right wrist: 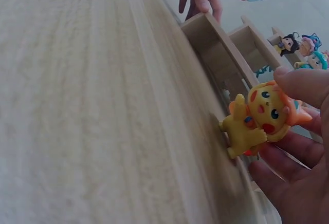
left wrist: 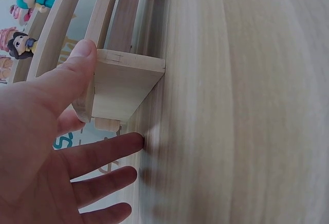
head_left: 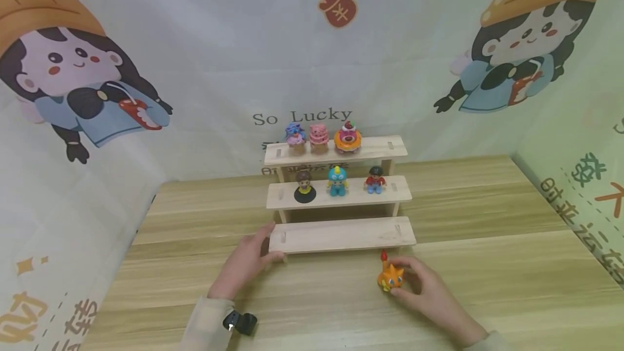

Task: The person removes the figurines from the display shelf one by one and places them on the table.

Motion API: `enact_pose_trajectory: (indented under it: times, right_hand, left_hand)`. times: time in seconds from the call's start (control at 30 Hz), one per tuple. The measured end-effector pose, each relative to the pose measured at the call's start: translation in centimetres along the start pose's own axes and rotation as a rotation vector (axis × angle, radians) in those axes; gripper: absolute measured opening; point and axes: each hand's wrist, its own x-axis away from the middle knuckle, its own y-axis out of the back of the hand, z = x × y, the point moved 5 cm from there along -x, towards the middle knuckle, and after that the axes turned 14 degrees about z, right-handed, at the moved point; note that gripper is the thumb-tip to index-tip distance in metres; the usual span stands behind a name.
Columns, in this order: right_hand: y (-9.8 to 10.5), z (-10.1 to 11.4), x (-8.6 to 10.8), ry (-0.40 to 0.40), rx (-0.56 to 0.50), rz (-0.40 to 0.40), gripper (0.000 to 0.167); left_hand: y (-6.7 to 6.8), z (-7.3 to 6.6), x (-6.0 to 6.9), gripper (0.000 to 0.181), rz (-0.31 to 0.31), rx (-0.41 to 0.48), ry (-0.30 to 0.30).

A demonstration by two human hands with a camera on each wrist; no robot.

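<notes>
A three-tier wooden display shelf [head_left: 336, 235] stands on the table. At the left end of its bottom tier, my left hand [head_left: 245, 261] pinches the board between thumb [left wrist: 77, 72] and index finger, while the other fingers reach out straight. My right hand [head_left: 431, 292] holds a small orange and yellow toy figurine [head_left: 391, 277] by the table surface, in front of the bottom tier's right end. In the right wrist view, the figurine [right wrist: 257, 118] shows a yellow face and body with an orange hood, gripped by the thumb and fingers. Its red-tipped tail points up in the head view.
On the top tier sit a blue figurine [head_left: 295, 137], a pink one [head_left: 319, 137] and one in an orange ring [head_left: 348, 138]. The middle tier bears a dark-based figurine [head_left: 304, 186], a teal one [head_left: 337, 181] and a red-jacketed one [head_left: 375, 180]. A printed cloth [head_left: 234, 42] hangs behind.
</notes>
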Motion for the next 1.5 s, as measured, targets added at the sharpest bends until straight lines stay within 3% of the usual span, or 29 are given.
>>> enact_pose_trajectory:
  times: [0.1,0.23,0.37,0.73,1.23,1.5]
  right_hand:
    - [0.3,0.3,-0.1,0.013,-0.022,0.015,0.045]
    - [0.9,0.9,-0.4,0.097,-0.025,0.008,0.041]
    - [1.4,1.4,-0.7,0.16,0.006,-0.007,0.037]
    - [3.5,3.5,-1.4,0.218,0.14,-0.061,0.041]
    - [6.5,5.8,-3.9,0.141,0.269,-0.032,0.04]
    - [7.8,7.2,-5.6,0.186,0.267,-0.021,0.038]
  left_hand:
    - [0.0,0.0,0.0,0.079,0.003,0.001,0.0]
    - [-0.1,0.2,0.0,0.079,0.004,0.011,0.008]
    - [-0.1,0.3,0.0,0.079,0.001,0.012,0.017]
    - [-0.2,0.3,0.0,0.08,0.003,0.025,0.007]
    - [0.1,0.0,0.0,0.081,0.008,0.036,0.007]
    - [0.0,0.0,0.1,0.081,-0.002,0.044,-0.002]
